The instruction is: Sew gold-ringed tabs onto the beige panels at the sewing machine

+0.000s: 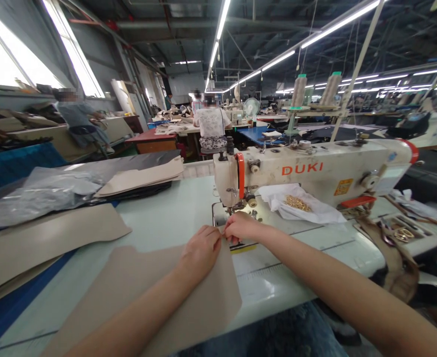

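A beige panel of leather-like material [136, 277] lies on the pale green sewing table in front of me. My left hand [202, 250] rests on its far edge, fingers bent and closed at the panel's corner. Just beside it, my right hand [243, 227] is closed in a pinch near the needle area of the sewing machine [296, 168]. The two hands' fingertips meet or nearly meet. What the right fingers hold, if anything, is hidden. The panel's edge appears to be pinched under the left fingers.
A white bag [322, 213] of small gold-coloured metal pieces lies under the machine arm. At left are stacked beige panels [55, 243] and clear plastic wrapping [43, 191]. A tray [404, 228] with gold rings stands at right. Thread cones [298, 91] rise behind; other people sit farther back.
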Available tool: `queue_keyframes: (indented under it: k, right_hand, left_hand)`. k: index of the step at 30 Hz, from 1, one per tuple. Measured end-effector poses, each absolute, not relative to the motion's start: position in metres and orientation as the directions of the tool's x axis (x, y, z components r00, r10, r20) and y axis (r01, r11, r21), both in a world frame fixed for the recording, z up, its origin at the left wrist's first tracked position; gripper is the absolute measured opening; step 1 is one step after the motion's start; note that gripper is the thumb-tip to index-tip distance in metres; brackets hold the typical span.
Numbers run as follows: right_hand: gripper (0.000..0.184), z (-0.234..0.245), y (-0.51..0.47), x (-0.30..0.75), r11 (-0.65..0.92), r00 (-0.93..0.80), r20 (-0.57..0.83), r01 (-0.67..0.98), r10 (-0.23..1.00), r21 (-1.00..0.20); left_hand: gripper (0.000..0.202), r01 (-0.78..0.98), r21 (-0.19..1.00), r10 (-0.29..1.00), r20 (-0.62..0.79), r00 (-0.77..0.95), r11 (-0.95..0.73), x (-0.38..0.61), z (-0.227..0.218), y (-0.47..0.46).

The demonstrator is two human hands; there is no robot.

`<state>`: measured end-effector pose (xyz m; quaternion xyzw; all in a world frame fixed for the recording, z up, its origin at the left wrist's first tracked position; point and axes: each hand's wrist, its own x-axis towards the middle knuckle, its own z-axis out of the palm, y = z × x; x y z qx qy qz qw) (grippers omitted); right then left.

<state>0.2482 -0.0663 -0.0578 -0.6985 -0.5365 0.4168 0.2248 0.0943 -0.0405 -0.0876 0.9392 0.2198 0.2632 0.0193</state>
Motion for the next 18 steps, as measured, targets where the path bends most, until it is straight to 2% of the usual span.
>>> queue_keyframes:
  k: [6, 9, 12, 14, 15, 18]
  right_hand:
    - [0.016, -0.051, -0.067, 0.248, -0.250, 0.058, -0.294, 0.697, 0.954, -0.672]
    - [0.010, -0.050, -0.078, 0.249, -0.158, 0.093, -0.139, 0.788, 0.986, -0.595]
    - [0.013, -0.054, -0.100, 0.255, -0.055, 0.074, 0.017, 0.856, 0.997, -0.515]
    - [0.015, -0.057, -0.119, 0.261, 0.103, -0.065, 0.108, 0.911, 0.992, -0.398]
    - [0.016, -0.059, -0.128, 0.264, 0.225, -0.185, 0.154, 0.928, 0.970, -0.297]
    - [0.017, -0.061, -0.150, 0.273, 0.551, -0.544, 0.207, 0.834, 0.814, 0.023]
  left_hand:
    - [0.020, 0.451, 0.153, 0.473, 0.391, 0.789, -0.879, 0.098, -0.080, -0.041]
    - [0.019, 0.450, 0.153, 0.474, 0.373, 0.798, -0.880, 0.099, -0.080, -0.039]
    - [0.018, 0.443, 0.165, 0.471, 0.393, 0.790, -0.881, 0.099, -0.082, -0.037]
    - [0.018, 0.426, 0.171, 0.457, 0.408, 0.790, -0.889, 0.098, -0.084, -0.036]
    - [0.018, 0.419, 0.175, 0.453, 0.415, 0.789, -0.891, 0.098, -0.085, -0.036]
    - [0.017, 0.405, 0.192, 0.447, 0.428, 0.786, -0.894, 0.098, -0.085, -0.036]
